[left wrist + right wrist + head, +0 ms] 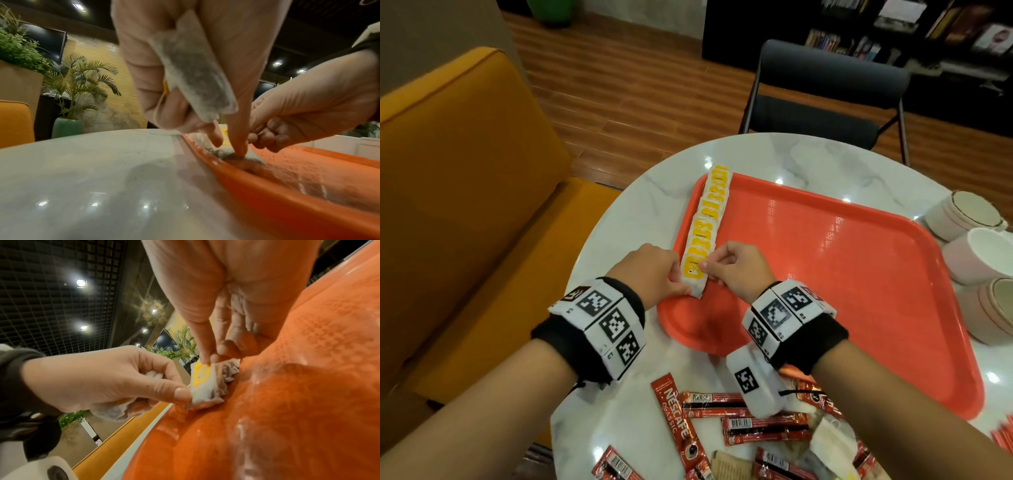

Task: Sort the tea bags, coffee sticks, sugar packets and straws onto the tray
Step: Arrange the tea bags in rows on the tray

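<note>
Coffee sticks are lying scattered on the table just under both wrists, nearest of all, not yet sorted. Beyond the hands the red tray is taking up most of the tabletop, with a row of tea bags running away from the fingers along the tray's left edge, each overlapping the next.

Biggest risk, as I judge it: the row is resting right against the tray's raised rim, so a sideways nudge from either hand could be pushing the nearest tea bag up the slope and skewing the whole overlapped line. A smaller risk is the spare tea bag that the left hand is keeping tucked against its palm; as that hand is busy pressing, the spare could be slipping out onto the table. Strings or tags could also be snagging on a fingertip on lifting.

Left hand: curled round the spare bag, with one finger reaching down and pressing the nearest bag's lower corner. Right hand: sitting just right of the row, fingers bent, thumb and forefinger pinching the nearest bag's edge by its yellow label.
</note>
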